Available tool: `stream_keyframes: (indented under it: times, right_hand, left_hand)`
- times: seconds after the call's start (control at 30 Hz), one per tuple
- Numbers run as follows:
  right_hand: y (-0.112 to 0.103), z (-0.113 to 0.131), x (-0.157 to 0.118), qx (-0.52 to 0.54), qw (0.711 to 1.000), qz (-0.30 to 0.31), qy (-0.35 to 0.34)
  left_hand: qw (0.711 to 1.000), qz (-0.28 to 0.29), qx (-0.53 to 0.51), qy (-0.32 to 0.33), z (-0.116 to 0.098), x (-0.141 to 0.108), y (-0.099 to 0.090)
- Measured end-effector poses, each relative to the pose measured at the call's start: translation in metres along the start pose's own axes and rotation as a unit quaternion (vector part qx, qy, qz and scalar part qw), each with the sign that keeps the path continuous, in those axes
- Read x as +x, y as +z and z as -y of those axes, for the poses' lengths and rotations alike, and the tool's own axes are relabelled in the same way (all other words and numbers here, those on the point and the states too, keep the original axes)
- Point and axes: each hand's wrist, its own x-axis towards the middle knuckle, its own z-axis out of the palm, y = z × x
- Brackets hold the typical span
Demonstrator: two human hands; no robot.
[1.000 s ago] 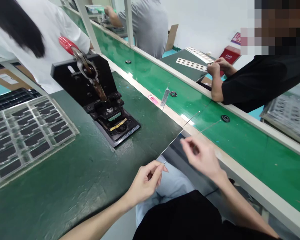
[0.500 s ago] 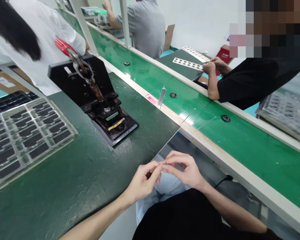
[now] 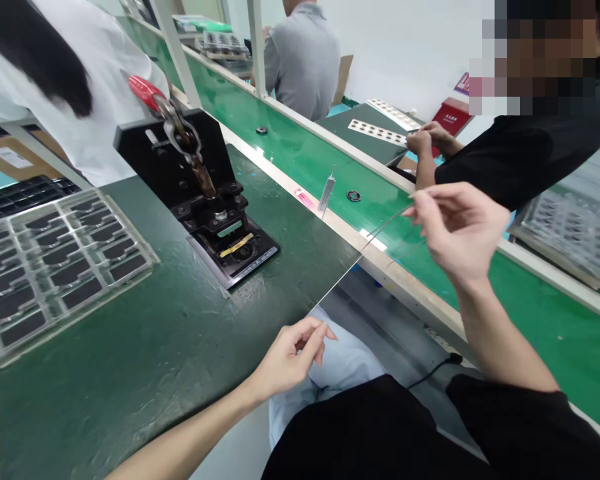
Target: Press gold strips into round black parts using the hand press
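My right hand [image 3: 455,230] is raised over the green conveyor belt, its fingertips pinched at the upper end of a thin metal rod [image 3: 387,222] that slants up from the table's corner. My left hand [image 3: 297,353] is above my lap by the table edge, thumb and fingertips pressed together; whatever lies between them is too small to make out. A black clamp press [image 3: 220,217] with a red handle [image 3: 146,91] stands on the dark green table [image 3: 180,333], a yellow strip [image 3: 237,245] on its base.
A clear tray [image 3: 65,257] of dark parts lies at the left. Black ring parts [image 3: 353,196] rest on the belt [image 3: 545,320]. A bundle of thin rods [image 3: 326,193] stands on the belt's near rail. Three other people sit around; one person's hands [image 3: 427,138] hold a white strip.
My right hand has left my left hand and moved up and to the right, to the thin rod's tip. My left hand has stayed nearly in place. The view has shifted slightly.
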Motion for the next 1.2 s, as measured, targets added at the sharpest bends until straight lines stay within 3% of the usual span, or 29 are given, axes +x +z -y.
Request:
stream_keyframes:
  times: [0.17,0.37,0.63,0.97,1.07,1.2]
  right_hand:
    - [0.021,-0.031,0.017,-0.191,0.972,0.129,-0.034]
    - [0.027,-0.051,0.020,-0.257,0.945,0.203,0.010]
    - [0.016,-0.051,0.024,-0.287,0.934,0.210,0.025]
    - [-0.017,-0.043,0.023,-0.261,0.947,0.185,-0.025]
    - [-0.032,-0.055,0.026,-0.268,0.950,0.159,-0.021]
    - [-0.043,-0.096,0.045,-0.292,0.947,0.134,0.005]
  left_hand:
    - [1.000,-0.006,0.010,-0.005,0.001,0.001,0.000]
    - [1.000,-0.003,0.012,-0.008,0.002,0.000,0.000]
    - [1.000,0.003,0.009,-0.015,0.003,0.000,0.000]
    - [1.000,0.000,0.001,-0.013,0.002,-0.001,-0.001]
    - [1.000,-0.001,0.002,-0.014,0.001,-0.001,-0.001]
    - [1.000,-0.004,-0.001,-0.018,0.000,0.000,-0.001]
